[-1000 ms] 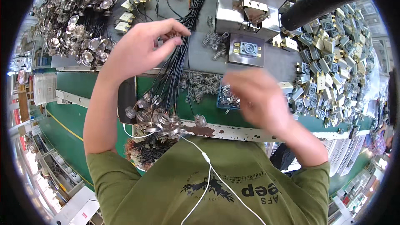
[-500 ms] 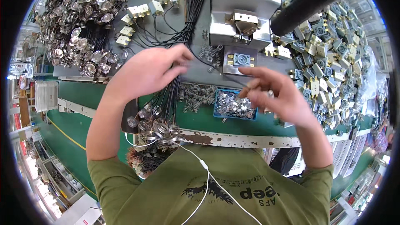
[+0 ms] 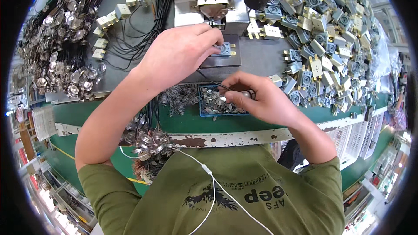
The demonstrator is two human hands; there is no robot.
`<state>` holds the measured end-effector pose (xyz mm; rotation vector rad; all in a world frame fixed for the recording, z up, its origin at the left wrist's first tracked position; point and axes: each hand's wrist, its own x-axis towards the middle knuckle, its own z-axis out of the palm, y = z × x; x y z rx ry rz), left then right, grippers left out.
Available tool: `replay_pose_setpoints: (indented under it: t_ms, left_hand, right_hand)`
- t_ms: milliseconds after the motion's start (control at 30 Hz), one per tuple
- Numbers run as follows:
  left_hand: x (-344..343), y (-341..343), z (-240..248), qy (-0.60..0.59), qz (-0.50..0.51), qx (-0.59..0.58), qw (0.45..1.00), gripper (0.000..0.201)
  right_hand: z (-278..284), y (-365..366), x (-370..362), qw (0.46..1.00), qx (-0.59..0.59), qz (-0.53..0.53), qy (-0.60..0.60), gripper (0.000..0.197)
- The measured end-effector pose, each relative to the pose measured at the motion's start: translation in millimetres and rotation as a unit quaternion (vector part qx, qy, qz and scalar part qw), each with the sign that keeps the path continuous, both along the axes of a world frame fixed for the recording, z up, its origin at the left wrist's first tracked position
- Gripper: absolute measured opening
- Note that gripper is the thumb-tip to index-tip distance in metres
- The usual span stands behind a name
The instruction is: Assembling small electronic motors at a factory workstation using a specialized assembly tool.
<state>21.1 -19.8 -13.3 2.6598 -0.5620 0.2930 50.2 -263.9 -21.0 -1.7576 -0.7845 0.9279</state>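
Observation:
My left hand (image 3: 180,54) reaches over a grey block with brass tabs (image 3: 225,49), its fingertips pinched together at the block's round socket. What those fingers hold, if anything, is hidden behind them. The block lies on a flat metal plate (image 3: 222,61) below the press. Closer to me, my right hand (image 3: 263,100) is closed on a black wire (image 3: 209,77) with a round metal cap (image 3: 248,94) at the palm. The wire runs up from these fingers toward the left hand. Under the right hand stands a blue tray (image 3: 208,114) of small metal pieces.
A metal press (image 3: 212,11) stands behind the plate. Many grey and cream blocks (image 3: 318,39) are heaped at the right. Metal-capped wires (image 3: 65,30) pile up at the left, beside finished-looking wired blocks (image 3: 106,19). Loose springs (image 3: 178,98) lie left of the tray.
My left hand has moved right and forward, onto the grey block. My right hand has drawn in over the tray with the wire. The whole view has shifted, so the bench appears farther left.

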Motion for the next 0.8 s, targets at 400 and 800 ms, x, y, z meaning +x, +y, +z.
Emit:
replay_pose_setpoints:
  t_ms: [400, 800]
  left_hand:
    - [3.8, -7.4, -6.2, -0.018, -0.014, 0.015, 1.0, 0.013]
    - [-33.5, 4.7, 17.5, 0.108, -0.096, -0.107, 0.984, 0.029]
  right_hand:
    - [-12.3, -2.4, -7.5, 0.999, 0.03, -0.009, 0.01, 0.022]
    - [14.1, -4.3, 2.5, 0.982, 0.161, -0.09, 0.034, 0.033]
